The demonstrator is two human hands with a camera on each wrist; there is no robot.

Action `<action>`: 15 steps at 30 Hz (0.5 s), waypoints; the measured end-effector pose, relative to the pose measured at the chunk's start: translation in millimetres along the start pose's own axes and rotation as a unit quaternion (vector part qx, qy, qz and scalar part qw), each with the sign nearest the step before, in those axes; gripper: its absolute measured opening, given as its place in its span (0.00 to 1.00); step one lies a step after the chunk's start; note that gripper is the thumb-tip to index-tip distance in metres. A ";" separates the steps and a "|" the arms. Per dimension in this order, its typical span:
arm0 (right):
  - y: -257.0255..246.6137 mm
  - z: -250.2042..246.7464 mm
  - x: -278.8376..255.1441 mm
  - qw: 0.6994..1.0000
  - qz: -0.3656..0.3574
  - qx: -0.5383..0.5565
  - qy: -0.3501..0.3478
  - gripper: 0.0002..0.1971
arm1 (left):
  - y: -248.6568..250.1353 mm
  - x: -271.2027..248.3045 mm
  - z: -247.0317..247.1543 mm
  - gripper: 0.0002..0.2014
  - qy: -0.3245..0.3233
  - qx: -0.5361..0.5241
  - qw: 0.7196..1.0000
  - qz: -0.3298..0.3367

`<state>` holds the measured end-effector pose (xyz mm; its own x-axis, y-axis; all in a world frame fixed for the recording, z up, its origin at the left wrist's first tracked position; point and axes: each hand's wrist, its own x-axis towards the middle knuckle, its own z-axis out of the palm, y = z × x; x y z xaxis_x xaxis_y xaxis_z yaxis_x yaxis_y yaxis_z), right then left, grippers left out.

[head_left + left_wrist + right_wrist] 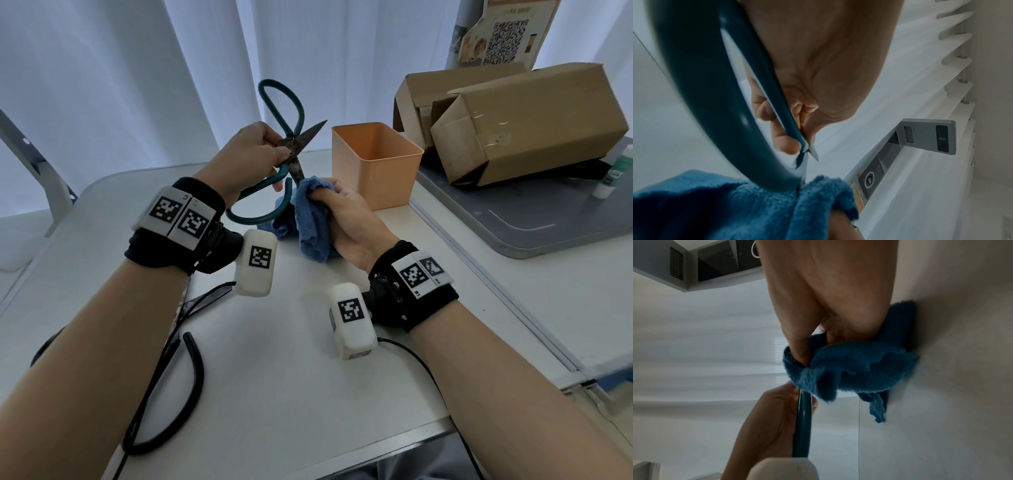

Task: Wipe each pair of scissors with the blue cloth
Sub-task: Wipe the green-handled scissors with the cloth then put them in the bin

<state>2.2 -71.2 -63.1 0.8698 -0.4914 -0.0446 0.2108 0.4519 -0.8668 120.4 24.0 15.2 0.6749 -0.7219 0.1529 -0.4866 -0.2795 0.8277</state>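
Fingers and thumb of the left hand (245, 156) pinch the green-handled scissors (289, 154) at the pivot in the head view, which keeps both dark blades spread and steady above the white table (274, 359). One blade points up and away toward the orange bin (376, 164); the other runs down into the blue cloth (310, 219), which the right hand (346, 219) bunches around it with curled fingers, presumably so the steel gets rubbed on both faces at once. I count one green pair in hand, one cloth, one bin and two cardboard boxes (513, 130) on the grey side table. A second pair, black-handled scissors (164, 387), lies by the left forearm, so two pairs show in all; whether that one has been wiped cannot be told.

From the left wrist, the fingertips (785, 144) press against the handle shank just above the pivot, a bare blade tip poking out beside them, and the cloth sits directly below.

From the right wrist, the thumb (797, 344) digs into the folds of the cloth while the other fingers are buried in it; one teal handle emerges beneath, the left hand behind it.
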 end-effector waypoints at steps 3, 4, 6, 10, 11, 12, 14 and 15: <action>-0.4 -1.3 -0.5 1.000 0.001 0.014 -0.016 0.11 | -1.0 0.6 -2.7 0.06 0.002 0.004 1.000 -0.001; -0.8 -1.8 -1.0 1.000 0.003 0.018 -0.021 0.11 | -1.1 0.7 -3.2 0.06 0.002 0.005 1.000 -0.001; -1.2 -2.2 -1.3 1.000 0.006 0.013 -0.021 0.12 | -1.1 0.6 -4.0 0.05 0.004 0.006 1.000 -0.002; -1.4 -3.0 0.8 1.000 0.004 -0.010 0.009 0.10 | -1.8 1.3 -5.6 0.04 0.015 0.012 1.000 -0.002; -1.4 -3.2 0.5 1.000 0.002 -0.008 0.018 0.10 | -2.0 1.7 -6.2 0.04 0.021 0.013 1.000 -0.002; -1.5 -3.8 0.1 1.000 -0.001 -0.001 0.029 0.10 | -1.8 2.3 -7.0 0.04 0.029 0.013 0.999 -0.002; -0.8 -6.7 1.0 0.998 -0.005 0.025 0.062 0.12 | -1.2 2.9 -9.3 0.04 0.044 0.013 0.999 -0.002; -0.2 -8.3 1.8 0.996 -0.008 0.043 0.081 0.14 | -0.9 2.7 -11.0 0.03 0.050 0.012 0.999 -0.002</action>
<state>0.0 -78.4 -67.1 0.7845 -0.6092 -0.1161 0.2675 0.5013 -0.8229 128.8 29.3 20.8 0.7283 -0.6543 0.2037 -0.4960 -0.2982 0.8155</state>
